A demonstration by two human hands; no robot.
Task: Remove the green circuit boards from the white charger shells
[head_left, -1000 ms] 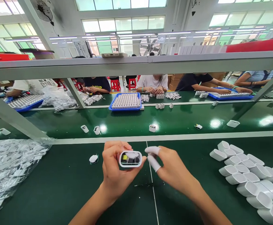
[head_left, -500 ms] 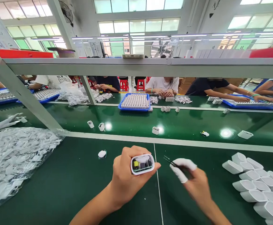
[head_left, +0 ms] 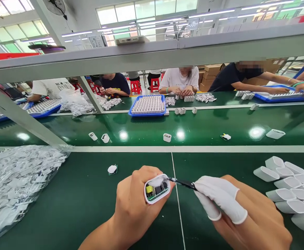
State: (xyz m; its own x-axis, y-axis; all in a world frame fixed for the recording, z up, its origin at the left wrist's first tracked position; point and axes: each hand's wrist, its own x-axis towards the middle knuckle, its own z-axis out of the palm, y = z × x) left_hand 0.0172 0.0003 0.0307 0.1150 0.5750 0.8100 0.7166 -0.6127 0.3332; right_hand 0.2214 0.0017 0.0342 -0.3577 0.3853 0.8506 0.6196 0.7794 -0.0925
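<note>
My left hand (head_left: 131, 199) grips a white oval plastic housing (head_left: 157, 200), its open end turned toward me. Inside it sits a circuit board (head_left: 154, 191) with a yellow part, dark parts and a white pad. With white finger covers on, my right hand (head_left: 227, 201) pinches black tweezers (head_left: 184, 183). The tweezers' tips reach the housing's upper right rim, beside the white pad; whether they grip anything cannot be made out. A small board with a white pad (head_left: 112, 169) lies on the green bench, left of my left hand.
Several empty white housings (head_left: 288, 182) stand grouped at right. A clear bag of white parts (head_left: 18, 184) lies at left. Behind a pale strip, the belt (head_left: 141, 135) carries a few housings and a board (head_left: 225, 136). Co-workers sit beyond, near a blue tray (head_left: 148, 106). A shelf beam crosses above.
My right hand has moved in from the right, bringing the tweezers to the housing's opening. The housing has tilted slightly in my left hand. The camera view has tipped.
</note>
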